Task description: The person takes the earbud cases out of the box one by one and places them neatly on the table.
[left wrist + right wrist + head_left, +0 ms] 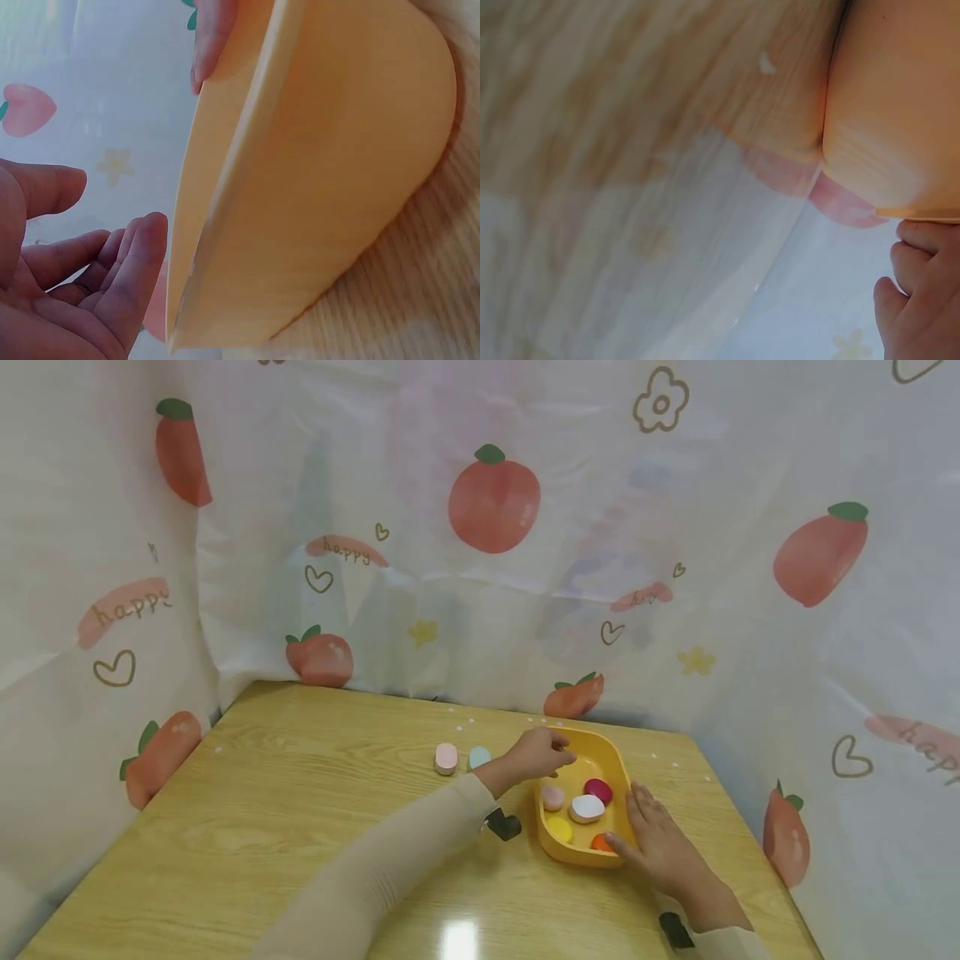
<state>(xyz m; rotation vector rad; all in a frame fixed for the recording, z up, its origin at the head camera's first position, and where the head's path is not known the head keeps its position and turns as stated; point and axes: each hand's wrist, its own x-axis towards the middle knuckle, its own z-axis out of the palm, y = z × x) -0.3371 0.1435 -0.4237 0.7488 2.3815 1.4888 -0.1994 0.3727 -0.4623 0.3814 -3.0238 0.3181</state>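
A yellow tray [620,762] sits on the table with small rounded pieces inside: a pale pink piece [552,797], a magenta piece [598,790], a white piece [587,809], a yellow piece [559,829] and an orange piece [602,843]. My left hand [534,755] hovers over the tray's far left rim. In the left wrist view, the left thumb and fingers [139,274] are apart with nothing between them. My right hand [667,847] rests along the tray's right side, fingers extended on the rim and thumb reaching over the near right corner.
Left of the tray, a pink block [446,758] and a pale blue-green block [478,757] stand on the wooden table [300,802]; the left forearm passes close in front of them. A fruit-print curtain [420,577] hangs behind and on both sides.
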